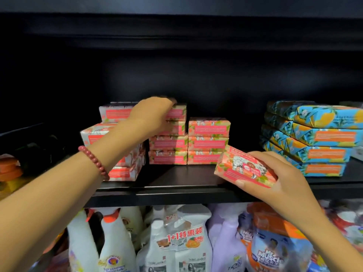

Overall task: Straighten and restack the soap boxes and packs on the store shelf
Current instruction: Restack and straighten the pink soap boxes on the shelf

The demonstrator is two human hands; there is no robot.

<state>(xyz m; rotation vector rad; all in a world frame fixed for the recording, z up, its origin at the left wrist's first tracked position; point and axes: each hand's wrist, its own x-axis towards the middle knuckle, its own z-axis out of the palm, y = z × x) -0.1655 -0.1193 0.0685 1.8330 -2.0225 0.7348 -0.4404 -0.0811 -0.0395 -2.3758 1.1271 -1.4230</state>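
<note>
Soap box point(245, 167), pink and floral, sits nearest in the right hand point(275, 179). The thumb is clamped along its near edge and the fingers are wrapped over the far one, holding it tilted just above the front of the shelf point(167, 193). The grip looks shallow. If it loosens, the box would likely tip over the lip and drop among the spray bottles point(115, 242) and refill pouches point(180, 242) on the shelf below.

Further in, the near left stack point(125, 173) of the same pink boxes leans and sits skewed. The left forearm, with its red bead bracelet point(94, 161), crosses right in front of it, so a careless pull back could drag or topple those boxes.

Behind that, the left hand point(153, 114) rests over the top box point(176, 112) of the tall middle stack point(168, 156), fingers bent over its upper edge. Whether they actually pinch it I cannot tell, since the fingertips are hidden. That column is taller than the three-high stack point(208, 143) touching it on the right, so a push from above could probably slide its upper boxes backward or sideways.

To the right, well apart from the pink boxes, the blue and orange packs point(322, 152) lie fanned and uneven, their corners overhanging. They stand clear of the open shelf patch where the held box might go. At the far left edge are some blurred orange items point(9, 169), and the black back of the shelf closes the view.
</note>
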